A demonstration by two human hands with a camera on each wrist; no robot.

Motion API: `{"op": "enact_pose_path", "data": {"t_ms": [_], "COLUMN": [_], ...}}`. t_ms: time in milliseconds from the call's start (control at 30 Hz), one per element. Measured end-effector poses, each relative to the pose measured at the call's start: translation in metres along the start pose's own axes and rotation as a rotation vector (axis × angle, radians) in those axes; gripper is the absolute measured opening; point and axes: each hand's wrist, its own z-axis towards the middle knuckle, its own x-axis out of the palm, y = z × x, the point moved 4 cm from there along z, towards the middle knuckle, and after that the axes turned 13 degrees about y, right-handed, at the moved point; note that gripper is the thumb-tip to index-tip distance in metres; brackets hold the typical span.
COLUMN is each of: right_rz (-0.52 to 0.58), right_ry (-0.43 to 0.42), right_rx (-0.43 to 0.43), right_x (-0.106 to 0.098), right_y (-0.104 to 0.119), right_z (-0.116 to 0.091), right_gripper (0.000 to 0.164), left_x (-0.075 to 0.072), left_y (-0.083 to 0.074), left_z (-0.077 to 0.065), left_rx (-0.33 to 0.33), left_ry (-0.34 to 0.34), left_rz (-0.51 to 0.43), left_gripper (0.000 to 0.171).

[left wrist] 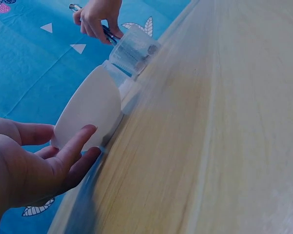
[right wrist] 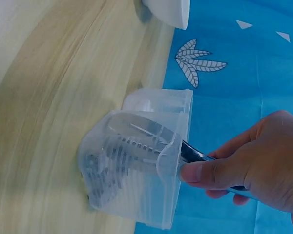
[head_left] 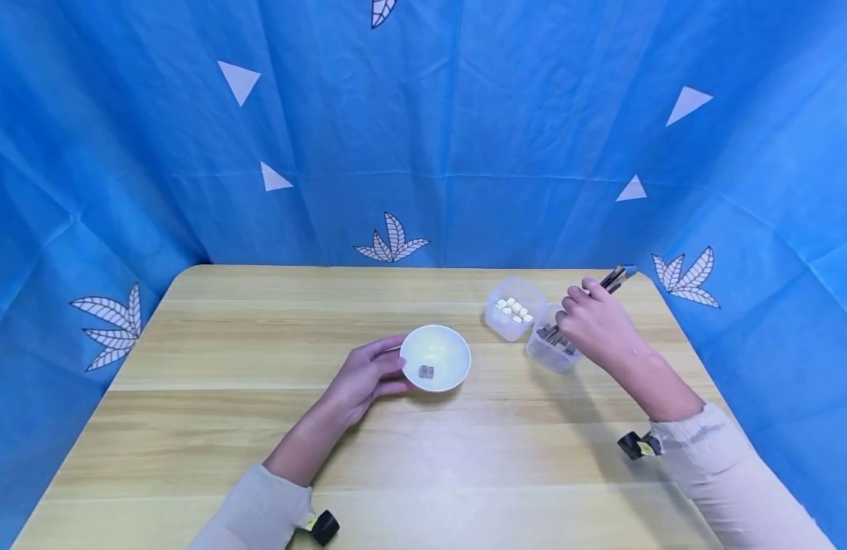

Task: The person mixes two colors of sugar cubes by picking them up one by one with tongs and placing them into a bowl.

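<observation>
My left hand point(head_left: 364, 376) holds a white bowl point(head_left: 445, 348) by its left side, fingers and thumb spread around the outside of the wall, as the left wrist view of the bowl point(left wrist: 90, 105) shows. Inside lie small brownish-grey cubes point(head_left: 426, 372), apparently two side by side. With my right hand point(head_left: 597, 321) I grip metal tongs point(head_left: 617, 278) by the handles. Their heads reach down into a clear plastic container point(right wrist: 156, 204) of dark grey-brown pieces point(right wrist: 100, 178). Whether the tongs pinch a piece is unclear through the cloudy wall.
A second clear container point(head_left: 500, 325) with several white pieces point(head_left: 513, 308) stands just behind and left of the first, close against it. Both stand on the wooden table point(head_left: 258, 344), near its far right corner. A blue patterned curtain point(head_left: 423, 137) surrounds the table.
</observation>
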Motion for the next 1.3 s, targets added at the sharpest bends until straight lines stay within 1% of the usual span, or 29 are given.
{"op": "enact_pose_path", "data": {"t_ms": [233, 467, 633, 700, 867, 900, 967, 1100, 1167, 1300], "right_rz": [0.053, 0.101, 0.138, 0.153, 0.166, 0.169, 0.177, 0.203, 0.211, 0.218], "right_ry": [0.003, -0.002, -0.057, -0.080, -0.142, -0.154, -0.179, -0.214, -0.235, -0.265], "right_rx": [0.029, 0.041, 0.061, 0.064, 0.060, 0.063, 0.079, 0.126, 0.148, 0.179], "right_x": [0.003, 0.006, 0.008, 0.007, 0.002, 0.000, -0.004, -0.010, -0.012, -0.017], "right_y": [-0.005, -0.011, -0.016, -0.018, -0.023, -0.024, -0.027, -0.031, -0.032, -0.034], "right_z": [-0.008, -0.020, -0.031, -0.034, -0.040, -0.042, -0.046, -0.050, -0.051, -0.052], "right_gripper": [0.023, 0.023, 0.019, 0.019, 0.012, 0.012, 0.021, 0.033, 0.032, 0.024], "left_x": [0.001, 0.001, 0.001, 0.000, 0.000, 0.001, 0.002, 0.002, 0.001, 0.000], "left_y": [-0.001, -0.001, 0.000, 0.000, 0.002, 0.002, 0.002, 0.004, 0.004, 0.002], "left_z": [0.001, 0.001, 0.000, -0.001, -0.004, -0.003, -0.003, -0.001, -0.001, -0.001], "left_rx": [0.003, 0.002, 0.002, 0.001, 0.002, 0.004, 0.002, -0.002, -0.006, -0.001], "left_ry": [0.015, 0.010, 0.020, 0.010, -0.002, 0.005, 0.013, 0.004, -0.004, -0.012], "left_rz": [0.001, 0.003, 0.004, 0.001, 0.002, 0.004, -0.001, -0.015, -0.020, -0.016], "left_gripper": [0.051, 0.051, 0.051, 0.051, 0.051, 0.051, 0.051, 0.051, 0.051, 0.051]}}
